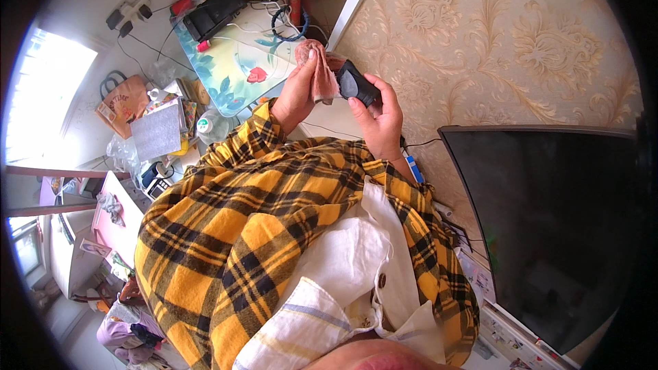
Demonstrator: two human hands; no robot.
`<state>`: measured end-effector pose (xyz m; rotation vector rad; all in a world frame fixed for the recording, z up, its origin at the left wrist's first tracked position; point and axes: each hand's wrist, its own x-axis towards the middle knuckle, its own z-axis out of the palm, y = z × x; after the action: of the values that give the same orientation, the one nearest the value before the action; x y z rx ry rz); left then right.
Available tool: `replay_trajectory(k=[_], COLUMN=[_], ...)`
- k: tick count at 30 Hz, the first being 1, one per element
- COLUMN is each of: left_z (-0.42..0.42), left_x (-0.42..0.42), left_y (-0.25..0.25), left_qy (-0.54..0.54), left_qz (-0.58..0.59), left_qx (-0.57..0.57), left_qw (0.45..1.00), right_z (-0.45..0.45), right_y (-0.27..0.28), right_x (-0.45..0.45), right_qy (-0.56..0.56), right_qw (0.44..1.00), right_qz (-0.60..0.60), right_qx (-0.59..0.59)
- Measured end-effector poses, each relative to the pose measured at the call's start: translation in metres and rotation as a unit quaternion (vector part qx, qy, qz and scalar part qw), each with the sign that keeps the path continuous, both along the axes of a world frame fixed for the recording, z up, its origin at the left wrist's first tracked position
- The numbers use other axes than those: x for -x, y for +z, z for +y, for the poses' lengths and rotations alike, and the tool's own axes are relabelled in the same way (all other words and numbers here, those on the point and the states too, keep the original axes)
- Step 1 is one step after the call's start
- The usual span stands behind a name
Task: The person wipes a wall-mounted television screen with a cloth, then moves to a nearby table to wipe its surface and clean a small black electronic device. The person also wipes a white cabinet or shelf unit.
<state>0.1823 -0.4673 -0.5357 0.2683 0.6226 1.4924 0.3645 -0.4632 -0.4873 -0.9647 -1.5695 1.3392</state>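
Observation:
My left hand (296, 91) grips a worn pink cloth (325, 74), its thumb pressed on the bunched top. The cloth hangs in folds and reaches the near end of a small black object (356, 84) with a greyish rounded patch. That object is held in my right hand (381, 121), between thumb and fingers; its exact kind is not clear. Both hands are raised in front of my body, close together. Beyond my left hand is a small table with a leaf-patterned top (231, 69).
On the table lie a black box-like device (216, 12), a dark braided loop (290, 24), and white cables. A clear plastic bottle (216, 126), a paper bag (123, 105) and a power adapter (128, 14) are at left. A large dark screen (545, 226) stands at right by patterned wallpaper (493, 46).

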Motion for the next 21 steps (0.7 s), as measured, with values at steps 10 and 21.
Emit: replay_trajectory(k=[10,21], left_z=[-0.006,-0.008], left_x=[-0.014,0.010], left_y=[-0.005,-0.006], left_qy=[0.038,-0.050], left_qz=[0.134,-0.109], left_qx=[0.012,0.039], left_qw=[0.990,0.992], right_z=[0.004,0.015], right_y=[0.000,0.004], right_x=[-0.002,-0.015], right_qy=[0.052,0.129], right_qw=[0.983,0.885], right_qz=[-0.132,0.372], right_qx=[-0.119,0.250])
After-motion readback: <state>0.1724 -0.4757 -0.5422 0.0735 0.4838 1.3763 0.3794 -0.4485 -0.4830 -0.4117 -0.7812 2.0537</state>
